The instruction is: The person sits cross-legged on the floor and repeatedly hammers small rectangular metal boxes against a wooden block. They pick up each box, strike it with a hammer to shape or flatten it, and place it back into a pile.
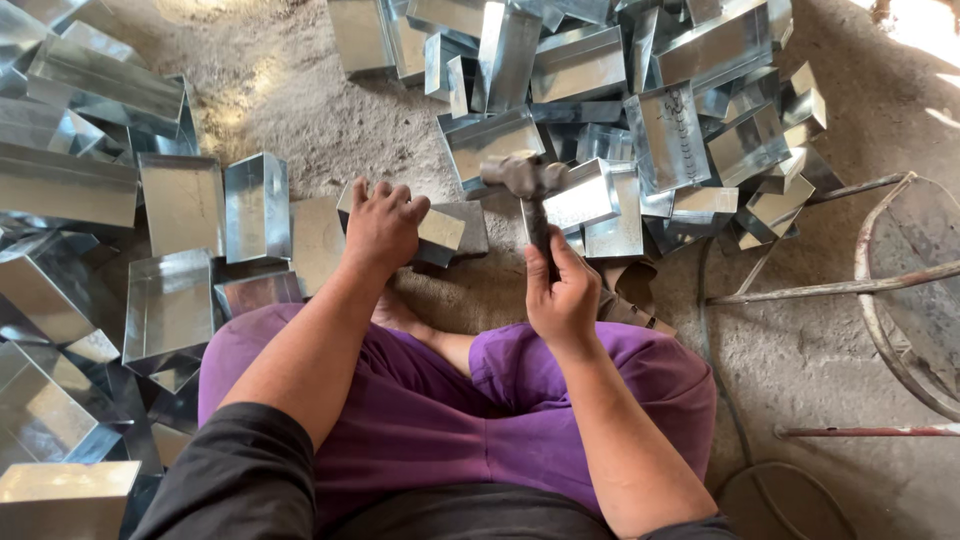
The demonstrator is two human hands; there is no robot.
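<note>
Mid-job: seated person steadies a metal box with one hand, hammer raised in the other.

Left to right: a stack of folded boxes lies at the left, looking finished, though that's a judgement. Left hand lies palm down, fingers curled over the box on the sandy floor just ahead of the crossed legs in purple trousers. Right hand is fisted round the hammer handle, head up above the box, not touching it. A bigger heap sits beyond, a round wire stand at the far right. Share done versus left can't be counted. Which seam is being worked is hidden under the left hand; stand and stacks are cut off at the edges.
</note>
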